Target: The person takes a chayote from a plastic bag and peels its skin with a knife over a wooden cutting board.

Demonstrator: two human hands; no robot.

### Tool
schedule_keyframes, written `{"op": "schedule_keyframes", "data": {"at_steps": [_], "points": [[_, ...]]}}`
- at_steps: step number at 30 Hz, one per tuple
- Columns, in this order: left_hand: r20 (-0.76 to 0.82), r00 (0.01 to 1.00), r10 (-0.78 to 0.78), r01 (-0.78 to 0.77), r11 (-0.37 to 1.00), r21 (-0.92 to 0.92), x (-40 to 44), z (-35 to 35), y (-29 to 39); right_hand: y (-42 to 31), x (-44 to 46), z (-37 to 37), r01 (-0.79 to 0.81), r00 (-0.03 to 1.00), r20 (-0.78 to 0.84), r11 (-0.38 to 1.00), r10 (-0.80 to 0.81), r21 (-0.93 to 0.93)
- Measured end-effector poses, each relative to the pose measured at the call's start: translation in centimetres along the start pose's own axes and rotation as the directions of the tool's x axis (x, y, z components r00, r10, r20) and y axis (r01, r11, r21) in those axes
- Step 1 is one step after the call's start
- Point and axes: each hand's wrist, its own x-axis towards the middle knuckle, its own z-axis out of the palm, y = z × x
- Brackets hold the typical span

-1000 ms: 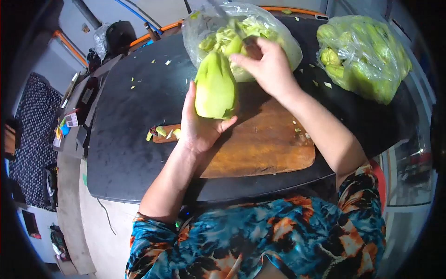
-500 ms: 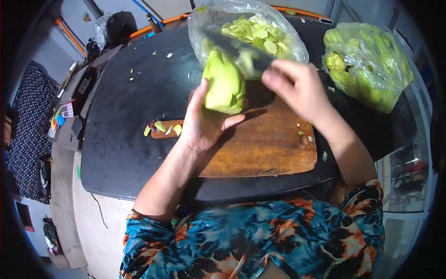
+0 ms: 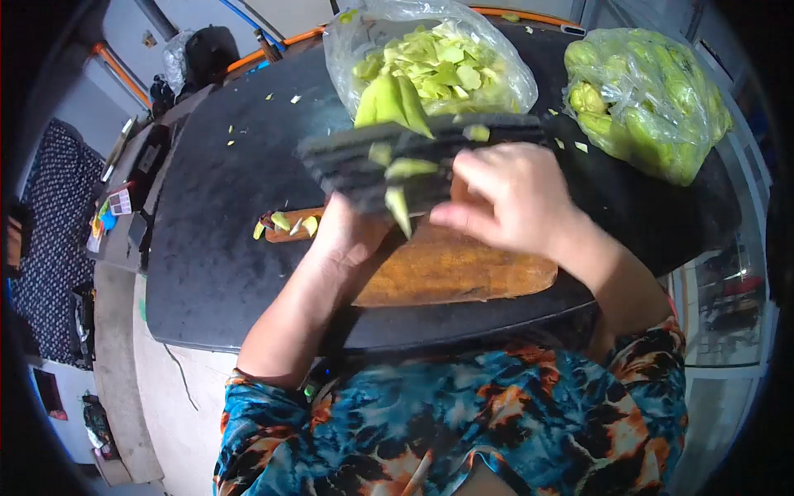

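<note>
The right hand (image 3: 517, 198) closes on the handle end of a broad, blurred blade (image 3: 347, 161), angled across the green vegetable (image 3: 385, 101), probably so its edge can shave the surface. The left hand (image 3: 347, 231), its fingers hidden behind the blade, seems to cup the vegetable's lower end, steadying it above the wooden board (image 3: 463, 269). The plastic bag (image 3: 343, 50) sits open just beyond, likely within reach for collecting slices (image 3: 438, 66). No brand or writing is readable.

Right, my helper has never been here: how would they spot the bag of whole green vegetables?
Look at the black table's far right side. A clear plastic bag bulges there with whole green vegetables, whereas the neighbouring bag holds pale cut slices.
</note>
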Motion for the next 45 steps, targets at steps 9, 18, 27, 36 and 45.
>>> {"op": "schedule_keyframes", "data": {"at_steps": [9,18,27,36,45], "points": [[0.036,0.992,0.120,-0.113,0.981,-0.159,1.9,-1.8,0.6,14.4,0.9,2.9,-0.692,0.719,-0.003,0.716,0.695,-0.085],[0.077,0.993,0.091,-0.078,0.984,-0.161,2.0,-2.5,0.9,3.1,0.6,2.1,-0.458,0.887,0.111,0.821,0.449,0.340],[0.242,0.969,-0.056,0.142,0.925,-0.352,1.5,-2.2,1.0,-1.7,-0.9,1.1,0.050,0.999,-0.008,0.988,-0.049,0.147],[0.385,0.923,-0.010,0.190,0.881,-0.433,1.8,-3.1,0.7,-1.6,-1.3,1.1,0.109,0.994,-0.007,0.994,-0.109,-0.001],[0.104,0.986,0.130,-0.106,0.973,-0.205,0.5,-1.0,0.2,11.9,-2.8,1.4,-0.609,0.789,-0.157,0.789,0.594,-0.077]]}}
